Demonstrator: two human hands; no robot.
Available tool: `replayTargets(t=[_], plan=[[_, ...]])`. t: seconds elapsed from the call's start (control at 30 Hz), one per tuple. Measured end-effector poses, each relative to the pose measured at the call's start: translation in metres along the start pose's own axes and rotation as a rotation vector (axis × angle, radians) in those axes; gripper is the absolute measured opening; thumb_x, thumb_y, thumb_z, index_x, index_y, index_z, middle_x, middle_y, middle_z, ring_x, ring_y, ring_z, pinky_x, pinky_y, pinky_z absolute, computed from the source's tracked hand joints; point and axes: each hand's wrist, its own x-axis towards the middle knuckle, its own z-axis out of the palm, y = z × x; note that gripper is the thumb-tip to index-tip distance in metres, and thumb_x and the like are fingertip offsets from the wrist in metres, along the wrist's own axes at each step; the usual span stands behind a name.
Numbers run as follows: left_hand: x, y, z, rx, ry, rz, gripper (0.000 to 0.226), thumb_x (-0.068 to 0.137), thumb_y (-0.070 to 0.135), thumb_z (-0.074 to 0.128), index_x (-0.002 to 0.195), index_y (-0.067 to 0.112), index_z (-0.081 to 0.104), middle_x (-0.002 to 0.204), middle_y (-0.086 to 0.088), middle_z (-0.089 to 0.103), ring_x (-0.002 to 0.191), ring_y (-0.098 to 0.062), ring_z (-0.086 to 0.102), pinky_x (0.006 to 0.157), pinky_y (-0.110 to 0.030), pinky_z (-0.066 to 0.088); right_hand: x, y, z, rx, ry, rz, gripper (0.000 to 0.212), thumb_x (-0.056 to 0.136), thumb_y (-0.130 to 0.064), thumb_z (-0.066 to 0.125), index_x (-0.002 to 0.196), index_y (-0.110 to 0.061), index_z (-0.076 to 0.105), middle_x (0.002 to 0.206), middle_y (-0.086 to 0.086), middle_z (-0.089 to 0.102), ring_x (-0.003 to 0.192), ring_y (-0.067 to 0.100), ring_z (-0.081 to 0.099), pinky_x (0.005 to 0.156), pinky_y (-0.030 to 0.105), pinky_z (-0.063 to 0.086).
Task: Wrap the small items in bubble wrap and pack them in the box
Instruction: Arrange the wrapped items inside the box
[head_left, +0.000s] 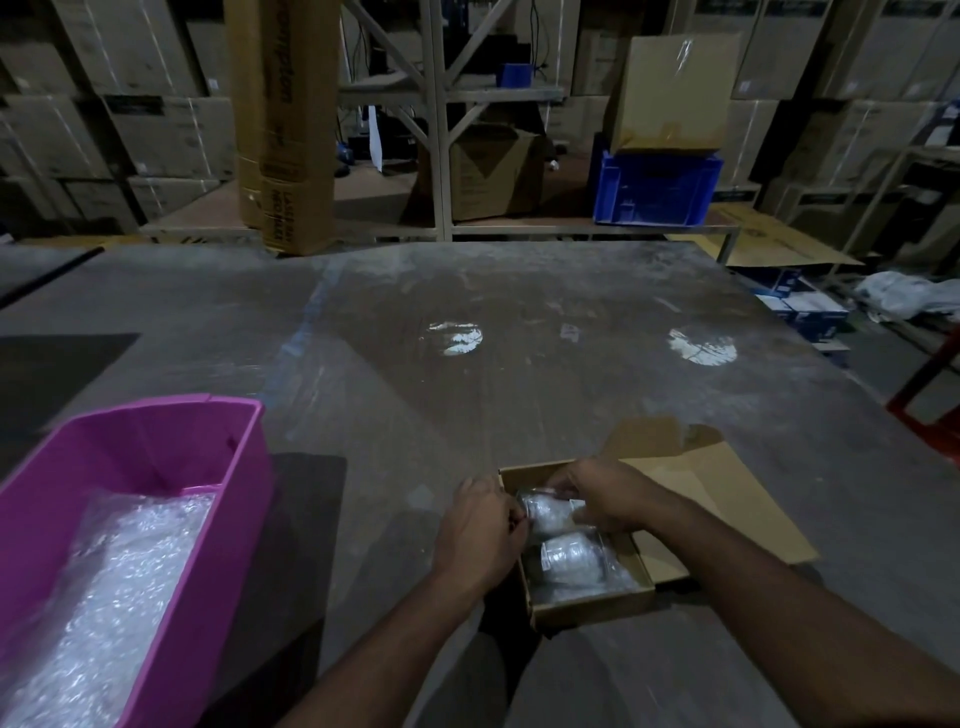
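Observation:
A small open cardboard box (592, 605) sits at the table's near edge, its lid flap lying open to the right. Inside lies a bubble-wrapped item (571, 558) in the near half. A second bubble-wrapped item (548, 512) is in the far half of the box, held at both ends. My left hand (480, 535) pinches its left end at the box's left wall. My right hand (602, 499) curls over its right end from above. A pink plastic bin (156, 447) at the left holds a heap of bubble wrap (119, 587).
The grey metal table (519, 353) stretches away beyond the box. A tall cardboard carton (285, 130) stands at its far edge. Behind are shelves with cartons and a blue crate (657, 189). A red frame (930, 384) stands at the right.

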Motion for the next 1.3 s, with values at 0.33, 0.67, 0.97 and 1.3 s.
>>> replayTargets(t=[0.33, 0.67, 0.97, 1.3], plan=[[0.001, -0.004, 0.0, -0.053, 0.032, 0.017, 0.021, 0.093, 0.034, 0.06, 0.099, 0.022, 0.075, 0.104, -0.001, 0.066, 0.108, -0.02, 0.053, 0.088, -0.031, 0.042, -0.02, -0.004, -0.004, 0.205, 0.19, 0.03, 0.032, 0.092, -0.01, 0.066, 0.119, -0.024, 0.072, 0.115, -0.007, 0.073, 0.099, 0.009, 0.068, 0.083, 0.029, 0.057], [-0.004, -0.015, -0.003, -0.177, 0.11, -0.013, 0.006, 0.086, 0.033, 0.07, 0.091, 0.032, 0.073, 0.095, 0.009, 0.068, 0.099, -0.014, 0.058, 0.086, -0.031, 0.045, -0.064, -0.005, 0.016, 0.191, 0.256, -0.059, 0.01, 0.082, -0.023, 0.077, 0.089, -0.029, 0.08, 0.084, -0.018, 0.067, 0.074, -0.004, 0.057, 0.064, 0.012, 0.04], [-0.003, -0.004, 0.0, -0.13, 0.1, 0.065, 0.031, 0.09, 0.03, 0.066, 0.121, 0.03, 0.066, 0.116, 0.009, 0.059, 0.113, -0.011, 0.048, 0.094, -0.029, 0.044, -0.069, -0.006, 0.03, 0.173, 0.301, -0.073, 0.007, 0.079, -0.025, 0.08, 0.081, -0.032, 0.078, 0.082, -0.022, 0.056, 0.085, -0.002, 0.049, 0.073, 0.02, 0.043], [0.003, 0.003, 0.008, -0.006, -0.01, 0.088, 0.03, 0.093, 0.027, 0.064, 0.122, 0.027, 0.066, 0.127, 0.01, 0.061, 0.116, -0.016, 0.049, 0.094, -0.034, 0.046, -0.075, -0.013, 0.034, 0.128, 0.339, -0.034, 0.007, 0.081, -0.028, 0.077, 0.087, -0.031, 0.08, 0.098, -0.016, 0.066, 0.097, 0.002, 0.056, 0.077, 0.019, 0.041]])
